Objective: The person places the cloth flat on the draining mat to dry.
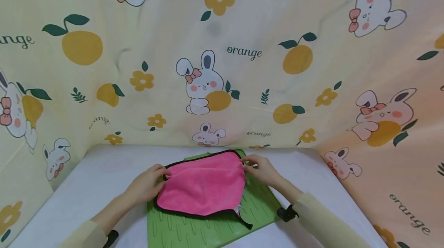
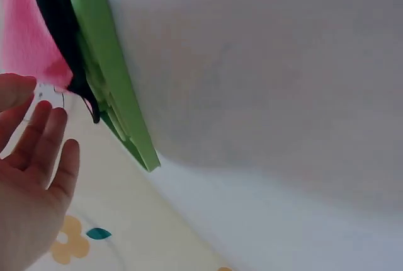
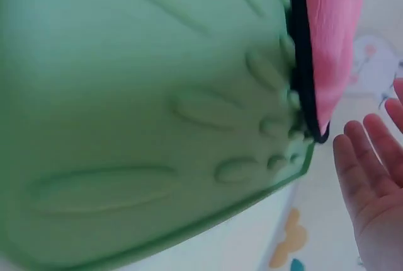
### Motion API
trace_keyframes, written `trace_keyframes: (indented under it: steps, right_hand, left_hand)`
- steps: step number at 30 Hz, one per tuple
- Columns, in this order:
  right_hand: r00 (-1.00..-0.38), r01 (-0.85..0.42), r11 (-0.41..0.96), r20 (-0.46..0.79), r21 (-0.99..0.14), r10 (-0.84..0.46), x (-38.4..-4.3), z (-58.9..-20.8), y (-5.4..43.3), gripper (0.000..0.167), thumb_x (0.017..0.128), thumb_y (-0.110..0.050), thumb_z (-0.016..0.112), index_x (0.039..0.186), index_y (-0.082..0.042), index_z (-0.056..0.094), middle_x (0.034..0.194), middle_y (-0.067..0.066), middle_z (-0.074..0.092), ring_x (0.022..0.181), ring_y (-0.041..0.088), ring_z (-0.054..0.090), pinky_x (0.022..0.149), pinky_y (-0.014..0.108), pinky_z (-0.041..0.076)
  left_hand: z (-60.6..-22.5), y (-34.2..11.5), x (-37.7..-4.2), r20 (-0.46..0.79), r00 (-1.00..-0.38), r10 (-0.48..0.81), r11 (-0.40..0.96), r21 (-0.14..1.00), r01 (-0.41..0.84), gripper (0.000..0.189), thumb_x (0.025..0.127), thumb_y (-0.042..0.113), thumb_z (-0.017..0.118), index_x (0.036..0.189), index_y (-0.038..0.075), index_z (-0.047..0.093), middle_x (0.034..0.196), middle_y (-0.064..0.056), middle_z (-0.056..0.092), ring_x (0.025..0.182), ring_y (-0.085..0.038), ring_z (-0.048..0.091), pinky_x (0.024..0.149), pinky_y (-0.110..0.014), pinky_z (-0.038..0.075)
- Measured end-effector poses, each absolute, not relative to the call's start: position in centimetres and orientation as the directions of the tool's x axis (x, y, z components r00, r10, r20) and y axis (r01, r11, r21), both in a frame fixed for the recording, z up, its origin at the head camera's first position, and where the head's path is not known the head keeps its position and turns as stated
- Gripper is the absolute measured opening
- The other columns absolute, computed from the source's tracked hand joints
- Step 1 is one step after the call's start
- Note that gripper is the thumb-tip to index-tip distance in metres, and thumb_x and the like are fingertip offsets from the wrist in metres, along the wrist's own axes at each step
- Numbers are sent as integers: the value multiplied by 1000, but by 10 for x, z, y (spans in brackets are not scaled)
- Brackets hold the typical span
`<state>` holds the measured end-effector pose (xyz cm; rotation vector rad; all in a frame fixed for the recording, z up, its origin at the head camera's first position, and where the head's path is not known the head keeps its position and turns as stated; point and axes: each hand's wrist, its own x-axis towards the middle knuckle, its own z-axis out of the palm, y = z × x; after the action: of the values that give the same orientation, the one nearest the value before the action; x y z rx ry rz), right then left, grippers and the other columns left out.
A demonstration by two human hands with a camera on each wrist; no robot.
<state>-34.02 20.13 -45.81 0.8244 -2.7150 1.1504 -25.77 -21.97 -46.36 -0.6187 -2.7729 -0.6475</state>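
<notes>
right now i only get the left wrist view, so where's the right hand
Observer: The right hand has its fingertips at the right edge of the pink cloth.
Operator: ok and anything sticking out at the cloth's lower right
Observer: Yes, a short black strap juts out from that corner.
Operator: what shows past the cloth on the side nearest the person
Observer: A wide stretch of the green board, marked with long narrow ridges.

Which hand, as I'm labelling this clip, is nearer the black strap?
Right: the right hand is at the right edge of the cloth, farther back than the strap; the left hand is across the cloth, at its left edge.
</notes>
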Motion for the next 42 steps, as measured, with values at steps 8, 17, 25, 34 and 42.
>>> trace_keyframes:
  steps: [8,17,25,34,42]
  right_hand:
    - [-750,-611,428,313,-666,-583,-281,-452,200,14,99,-7,71,112,-4,75,107,9,71,93,15,67,77,28,59]
    - [-670,-629,376,229,-681,-706,-245,-462,194,14,100,-16,72,114,-16,74,107,-3,68,93,7,64,76,26,58]
    - [-605,-709,407,199,-575,-771,-240,-469,191,21,96,-23,78,116,-17,77,109,-8,66,99,5,62,84,27,55]
    - [-575,-741,406,194,-535,-795,-239,-475,183,10,95,-22,79,104,-22,73,105,-11,60,101,3,55,88,27,52]
    - [-585,-711,374,206,-595,-784,-241,-475,185,7,99,-18,73,105,-18,69,105,-7,60,97,3,57,84,26,54]
  left_hand:
    - [-462,-222,-230,356,-793,495,742,301,599,22,89,7,81,108,14,73,105,6,65,93,-15,67,81,-37,59]
    - [-472,-230,-221,290,-713,639,665,258,701,18,89,15,83,101,22,73,101,14,63,93,-7,63,81,-33,58]
    - [-477,-235,-222,249,-704,665,628,324,708,15,89,19,82,100,25,75,100,15,61,90,-3,62,78,-30,57]
    - [-479,-233,-220,337,-639,692,586,254,769,15,88,11,81,96,23,75,95,14,63,87,-4,63,77,-31,57]
    - [-485,-232,-224,410,-579,705,563,173,808,17,87,5,79,90,20,71,89,13,64,83,-5,64,74,-29,58]
